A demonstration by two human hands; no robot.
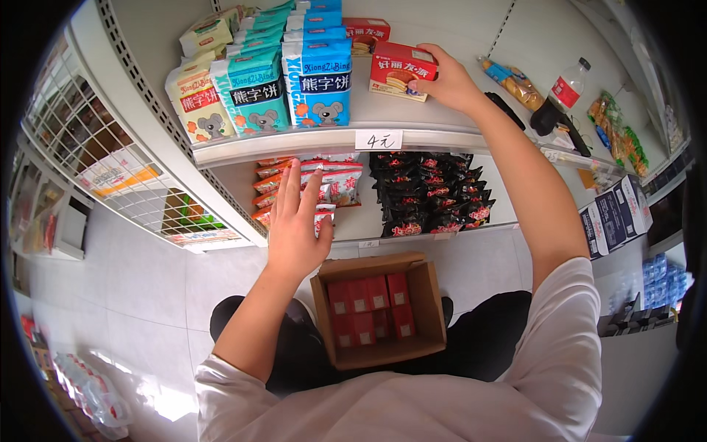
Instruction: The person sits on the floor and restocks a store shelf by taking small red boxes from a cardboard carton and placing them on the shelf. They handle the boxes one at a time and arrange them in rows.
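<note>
My right hand (448,80) grips the right end of a red snack-pie box (399,70) over the upper shelf (359,113). Behind it, a second red box (365,34) stands next to blue biscuit bags (320,83). My left hand (298,226) has its fingers apart and holds nothing. It hovers before orange and white snack packets (342,185) on the lower shelf. Between my knees is an open cardboard carton (386,356) with several red boxes (367,295) inside.
Teal biscuit bags (254,94) and cream ones (196,102) fill the upper left. Black snack packets (433,193) lie on the lower shelf. A plastic bottle (569,83) and a bread bag (513,83) are at the right. A white wire grid (110,132) borders the left.
</note>
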